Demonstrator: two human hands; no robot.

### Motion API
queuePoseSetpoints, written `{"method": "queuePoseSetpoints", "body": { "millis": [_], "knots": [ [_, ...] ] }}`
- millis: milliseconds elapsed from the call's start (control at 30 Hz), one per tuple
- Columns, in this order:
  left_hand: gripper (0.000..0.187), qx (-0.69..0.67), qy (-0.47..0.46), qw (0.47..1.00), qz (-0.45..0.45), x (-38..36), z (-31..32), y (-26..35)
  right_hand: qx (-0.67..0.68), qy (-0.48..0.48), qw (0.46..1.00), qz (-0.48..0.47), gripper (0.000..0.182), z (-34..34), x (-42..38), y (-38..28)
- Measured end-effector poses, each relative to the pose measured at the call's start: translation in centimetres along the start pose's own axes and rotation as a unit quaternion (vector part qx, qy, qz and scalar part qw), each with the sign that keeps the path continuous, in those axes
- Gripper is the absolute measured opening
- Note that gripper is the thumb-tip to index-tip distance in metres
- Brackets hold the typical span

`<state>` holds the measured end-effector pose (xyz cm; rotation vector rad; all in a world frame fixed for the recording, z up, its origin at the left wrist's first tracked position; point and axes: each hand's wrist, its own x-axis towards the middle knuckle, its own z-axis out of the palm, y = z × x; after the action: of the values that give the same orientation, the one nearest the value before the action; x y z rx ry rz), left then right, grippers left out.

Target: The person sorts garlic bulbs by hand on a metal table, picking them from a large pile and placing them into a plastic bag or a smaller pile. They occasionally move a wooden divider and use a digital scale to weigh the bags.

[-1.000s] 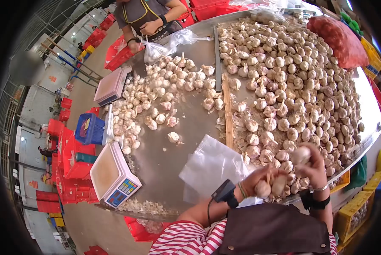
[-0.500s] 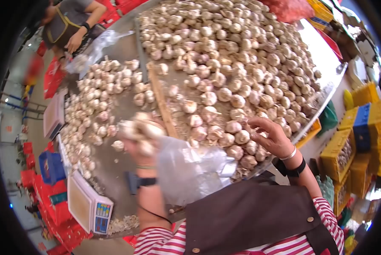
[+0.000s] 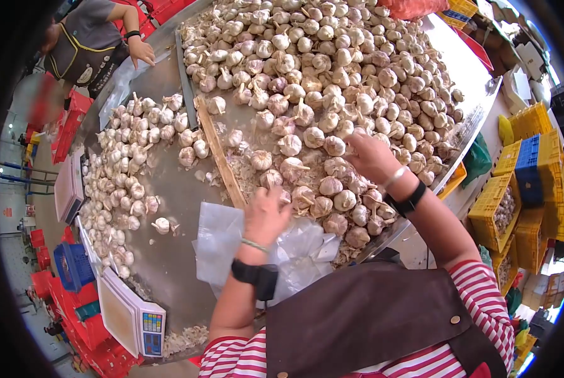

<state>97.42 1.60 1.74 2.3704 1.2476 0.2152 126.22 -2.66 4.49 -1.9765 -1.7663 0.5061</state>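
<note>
Garlic bulbs (image 3: 313,138): heaped on the bench (image 3: 181,252), just beyond the left hand (image 3: 265,217), directly beneath the right hand (image 3: 373,159); cannot tell whether pinching any.

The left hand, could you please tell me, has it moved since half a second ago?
Yes, the left hand has crossed the wooden strip, from the smaller garlic pile's side to the larger pile's.
</note>
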Motion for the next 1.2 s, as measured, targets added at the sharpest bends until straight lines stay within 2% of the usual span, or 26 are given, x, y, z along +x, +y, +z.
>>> {"method": "queuePoseSetpoints", "body": {
  "millis": [100, 167, 200, 233, 267, 300, 333, 367, 400, 433, 467, 500, 533, 600, 633, 667, 700, 733, 767, 800, 867, 1000, 1033, 1067, 1133, 1200],
  "knots": [
    [0.043, 0.048, 0.054, 0.997, 0.000, 0.1, 2.6, 0.3, -0.055, -0.011, 0.998, 0.007, 0.019, 1.4, 3.1, -0.3],
    [0.044, -0.011, 0.060, 0.998, -0.003, -0.1, 3.3, -0.3, -0.131, -0.109, 0.985, 0.017, 0.024, 3.3, 4.6, 0.1],
    [0.045, -0.066, 0.075, 0.995, -0.008, 0.1, 2.8, -1.3, -0.195, -0.119, 0.971, -0.068, 0.021, 4.9, 4.7, 1.5],
    [0.045, -0.193, 0.056, 0.979, -0.037, 0.2, 2.2, -2.0, -0.175, -0.119, 0.977, 0.000, 0.020, 5.3, 5.0, 0.8],
    [0.045, -0.316, 0.042, 0.946, -0.065, 0.0, 1.7, -2.5, -0.151, -0.079, 0.983, -0.076, 0.022, 5.6, 4.9, 1.6],
    [0.046, -0.429, 0.035, 0.896, -0.107, -0.4, 0.4, -2.9, -0.072, -0.082, 0.994, -0.002, 0.028, 5.4, 5.1, 2.4],
    [0.046, -0.541, 0.028, 0.829, -0.141, -1.0, -0.7, -3.1, 0.017, -0.055, 0.998, 0.009, 0.031, 4.3, 4.5, 2.0],
    [0.037, -0.573, 0.073, 0.808, -0.113, -1.3, -0.5, -4.3, 0.120, -0.073, 0.988, 0.069, 0.032, 4.5, 4.7, 3.8],
    [0.037, -0.567, 0.087, 0.810, -0.120, -1.8, -1.5, -4.9, 0.285, -0.065, 0.952, 0.093, 0.035, 2.8, 3.9, 3.4],
    [0.034, -0.707, 0.088, 0.688, -0.137, -2.2, -2.6, -4.6, 0.384, -0.055, 0.916, 0.102, 0.039, 1.9, 3.5, 3.9],
    [0.032, -0.825, 0.086, 0.540, -0.145, -2.5, -3.4, -4.3, 0.552, -0.071, 0.807, 0.198, 0.041, -0.5, 2.8, 1.3],
    [0.025, -0.857, 0.100, 0.484, -0.147, -3.0, -3.8, -4.2, 0.683, -0.092, 0.707, 0.158, 0.040, -1.2, 2.2, 1.4],
    [0.025, -0.856, 0.105, 0.483, -0.148, -3.4, -3.4, -4.6, 0.752, -0.060, 0.637, 0.157, 0.043, -1.4, 1.8, 0.9],
    [0.022, -0.911, 0.040, 0.389, -0.129, -3.8, -1.8, -5.5, 0.811, -0.059, 0.559, 0.162, 0.048, -2.2, 1.9, 0.5],
    [0.024, -0.899, 0.043, 0.397, -0.180, -3.7, -1.6, -4.8, 0.813, -0.069, 0.551, 0.177, 0.039, -2.3, 2.2, 1.1],
    [0.024, -0.899, 0.046, 0.396, -0.179, -3.5, -1.4, -4.2, 0.812, -0.071, 0.552, 0.177, 0.039, -2.3, 2.8, 1.3],
    [0.025, -0.890, 0.007, 0.430, -0.149, -3.3, -1.1, -3.6, 0.597, -0.166, 0.760, 0.197, 0.037, -2.4, 3.6, 1.3],
    [0.026, -0.878, -0.031, 0.462, -0.118, -3.0, -1.0, -2.8, 0.322, -0.243, 0.894, 0.197, 0.037, -2.5, 4.2, 1.3],
    [0.028, -0.864, -0.029, 0.489, -0.116, -2.9, -1.1, -1.7, 0.159, -0.192, 0.968, 0.020, 0.042, -0.9, 3.2, 0.7],
    [0.028, -0.864, -0.028, 0.489, -0.115, -2.8, -0.7, -1.0, -0.129, -0.134, 0.972, -0.145, 0.043, -0.2, 2.7, -0.1],
    [0.034, -0.826, -0.087, 0.550, -0.085, -2.9, 0.1, 0.2, -0.214, -0.220, 0.947, -0.097, 0.040, 1.3, 2.1, -1.6],
    [0.034, -0.782, -0.101, 0.606, -0.102, -3.8, 0.6, 2.2, -0.136, -0.180, 0.966, -0.124, 0.040, 2.3, 2.0, -0.2],
    [0.032, -0.707, -0.080, 0.702, -0.028, -3.8, 1.6, 1.8, -0.115, -0.185, 0.970, -0.108, 0.040, 3.4, 2.2, 1.9],
    [0.029, -0.799, -0.118, 0.575, -0.134, -3.9, 1.0, 2.6, -0.103, -0.204, 0.971, -0.070, 0.037, 2.0, 2.3, 0.5],
    [0.024, -0.807, -0.118, 0.560, -0.145, -3.9, 1.1, 2.9, -0.070, -0.145, 0.987, 0.019, 0.024, 1.4, 1.9, 0.8],
    [0.021, -0.817, -0.124, 0.537, -0.170, -3.9, 0.9, 3.0, -0.071, -0.096, 0.993, -0.014, 0.019, 0.1, 1.3, 0.4]
  ]
}}
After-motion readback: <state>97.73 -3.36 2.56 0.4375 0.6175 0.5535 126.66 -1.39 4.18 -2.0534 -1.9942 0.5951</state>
